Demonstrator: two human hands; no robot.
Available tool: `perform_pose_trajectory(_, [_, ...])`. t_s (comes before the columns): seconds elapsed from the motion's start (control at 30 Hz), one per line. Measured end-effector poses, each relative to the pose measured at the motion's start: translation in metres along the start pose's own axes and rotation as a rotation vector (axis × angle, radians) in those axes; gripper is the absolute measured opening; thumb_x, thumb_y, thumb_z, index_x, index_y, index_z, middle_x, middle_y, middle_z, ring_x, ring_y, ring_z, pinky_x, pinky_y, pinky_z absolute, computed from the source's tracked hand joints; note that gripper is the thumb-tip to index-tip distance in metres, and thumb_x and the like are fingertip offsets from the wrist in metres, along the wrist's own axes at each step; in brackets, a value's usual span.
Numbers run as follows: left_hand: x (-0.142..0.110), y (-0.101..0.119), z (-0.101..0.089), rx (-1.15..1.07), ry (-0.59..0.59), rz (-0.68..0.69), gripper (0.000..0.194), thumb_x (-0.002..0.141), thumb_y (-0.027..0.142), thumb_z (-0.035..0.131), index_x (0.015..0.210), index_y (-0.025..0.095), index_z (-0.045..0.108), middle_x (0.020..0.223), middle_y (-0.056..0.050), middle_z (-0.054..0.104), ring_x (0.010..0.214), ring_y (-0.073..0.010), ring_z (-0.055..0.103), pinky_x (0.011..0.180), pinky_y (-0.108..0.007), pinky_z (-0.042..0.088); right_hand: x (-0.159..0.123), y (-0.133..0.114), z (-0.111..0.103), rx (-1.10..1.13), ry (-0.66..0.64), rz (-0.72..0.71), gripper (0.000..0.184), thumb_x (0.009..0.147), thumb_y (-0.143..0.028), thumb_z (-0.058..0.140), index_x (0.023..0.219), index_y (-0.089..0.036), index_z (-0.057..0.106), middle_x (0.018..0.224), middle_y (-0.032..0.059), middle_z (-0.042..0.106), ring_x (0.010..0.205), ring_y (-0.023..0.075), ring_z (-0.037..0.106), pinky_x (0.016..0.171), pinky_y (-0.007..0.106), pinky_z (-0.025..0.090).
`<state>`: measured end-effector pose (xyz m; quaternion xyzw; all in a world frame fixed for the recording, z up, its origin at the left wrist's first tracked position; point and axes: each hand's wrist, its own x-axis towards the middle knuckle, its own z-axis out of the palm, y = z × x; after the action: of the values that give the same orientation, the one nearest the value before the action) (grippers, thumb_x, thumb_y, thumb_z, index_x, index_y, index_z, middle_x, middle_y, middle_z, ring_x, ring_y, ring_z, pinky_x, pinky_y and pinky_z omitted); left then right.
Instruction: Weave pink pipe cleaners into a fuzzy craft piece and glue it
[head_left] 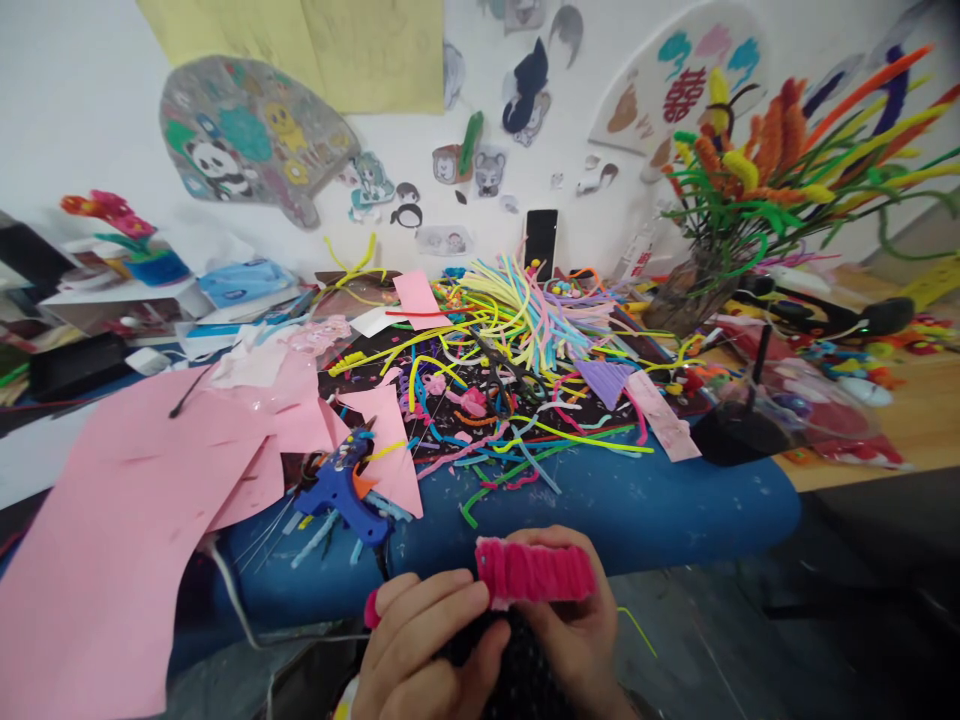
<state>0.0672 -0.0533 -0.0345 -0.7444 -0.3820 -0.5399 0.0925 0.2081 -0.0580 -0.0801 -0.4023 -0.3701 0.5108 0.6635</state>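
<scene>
In front of my body, a short strip wound in hot-pink pipe cleaner is held up, with paler pink along its edges. My right hand grips it from behind and below, thumb and fingers closed on its right part. At its left end, the closed fingers of my left hand press against the strip. A bit of the same hot pink pokes out on the far side of my left fingers; whether it joins the strip is hidden. A blue hot glue gun lies on the table just beyond my left hand.
Pink sheets cover the table's left side. A heap of coloured pipe cleaners and scissors lie mid-table. Behind stand a phone and a vase of pipe-cleaner flowers. A black-based stand is near the right edge.
</scene>
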Motion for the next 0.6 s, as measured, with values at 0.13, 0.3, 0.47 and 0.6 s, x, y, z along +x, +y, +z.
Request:
perform_pose_trajectory(0.13, [-0.001, 0.004, 0.004, 0.011, -0.003, -0.011, 0.042, 0.082, 0.003, 0.067, 0.059, 0.021, 0.036, 0.069, 0.005, 0.077, 0.061, -0.0111, 0.074, 0.067, -0.023, 0.059, -0.001, 0.003, -0.001, -0.034, -0.045, -0.132, 0.028, 0.081, -0.031, 0.078, 0.104, -0.028, 0.061, 0.093, 0.0020, 0.073, 0.083, 0.0189, 0.071, 0.077, 0.032, 0.058])
perform_pose_trajectory(0.3, [0.001, 0.006, 0.005, -0.006, 0.020, -0.020, 0.040, 0.084, 0.003, 0.065, 0.060, 0.021, 0.039, 0.067, 0.004, 0.077, 0.057, -0.0119, 0.074, 0.063, -0.023, 0.060, 0.002, 0.000, -0.001, -0.124, -0.064, -0.288, 0.025, 0.086, -0.030, 0.073, 0.108, -0.030, 0.063, 0.096, 0.0026, 0.072, 0.086, 0.0191, 0.071, 0.078, 0.033, 0.059])
perform_pose_trajectory(0.47, [0.003, -0.003, -0.005, 0.030, -0.036, 0.048, 0.021, 0.082, 0.012, 0.071, 0.070, 0.023, 0.057, 0.070, 0.004, 0.078, 0.065, -0.0150, 0.076, 0.069, -0.027, 0.062, 0.005, -0.001, -0.006, -0.247, -0.167, -0.431, 0.024, 0.092, -0.027, 0.064, 0.115, -0.032, 0.060, 0.099, 0.0044, 0.074, 0.092, 0.0214, 0.070, 0.080, 0.038, 0.058])
perform_pose_trajectory(0.6, [0.003, -0.015, -0.015, 0.057, -0.145, 0.119, 0.016, 0.083, 0.012, 0.070, 0.088, 0.027, 0.072, 0.076, 0.005, 0.079, 0.072, -0.0160, 0.076, 0.073, -0.025, 0.062, 0.006, 0.002, -0.011, -0.311, -0.232, -0.490, 0.034, 0.091, -0.018, 0.062, 0.121, -0.032, 0.058, 0.106, 0.0047, 0.074, 0.099, 0.0227, 0.068, 0.086, 0.041, 0.056])
